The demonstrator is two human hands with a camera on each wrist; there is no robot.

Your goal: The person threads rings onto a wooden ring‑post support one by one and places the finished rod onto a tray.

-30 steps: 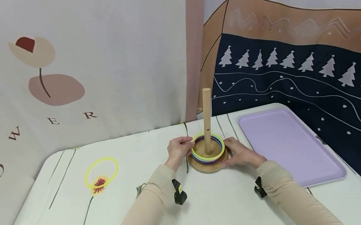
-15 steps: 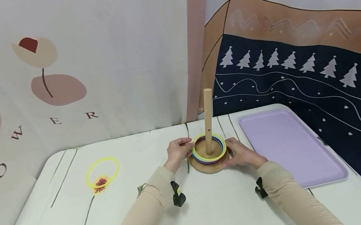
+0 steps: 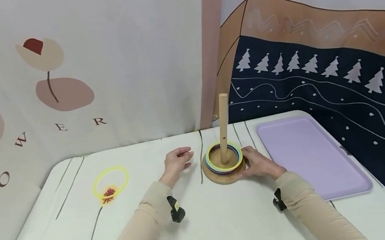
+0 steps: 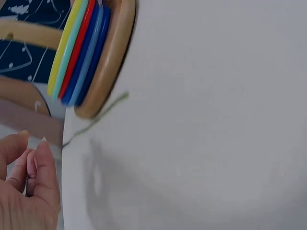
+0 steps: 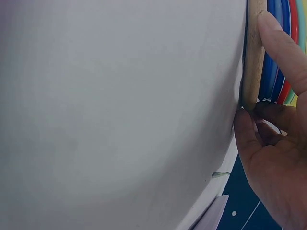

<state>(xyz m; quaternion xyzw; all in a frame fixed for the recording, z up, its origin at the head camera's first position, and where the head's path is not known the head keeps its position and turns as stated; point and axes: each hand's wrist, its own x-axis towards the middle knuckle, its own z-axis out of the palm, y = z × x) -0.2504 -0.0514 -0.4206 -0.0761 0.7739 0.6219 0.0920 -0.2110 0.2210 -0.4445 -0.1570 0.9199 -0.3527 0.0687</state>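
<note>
A wooden stand (image 3: 223, 179) with a round base and an upright peg (image 3: 225, 125) stands on the table. Several coloured rings (image 3: 227, 170) lie stacked round the peg; the left wrist view shows yellow on top, then mint, red and blues above the base (image 4: 108, 62). My right hand (image 3: 259, 164) grips the right side of the base, thumb at its near edge; the right wrist view shows the thumb on the rim (image 5: 254, 57) and the other fingers farther round. Off to the left of the stand, my left hand (image 3: 176, 164) holds nothing, its fingers loosely bent.
One yellow ring (image 3: 110, 168) lies alone on the left of the table, over a printed flower. A lilac tray (image 3: 309, 152) is at the right, close beyond my right hand. Printed cloth (image 3: 131, 62) hangs behind the table's back edge.
My left hand has let go of the ring stack and moved left, away from the stand. The right hand keeps its grip on the base.
</note>
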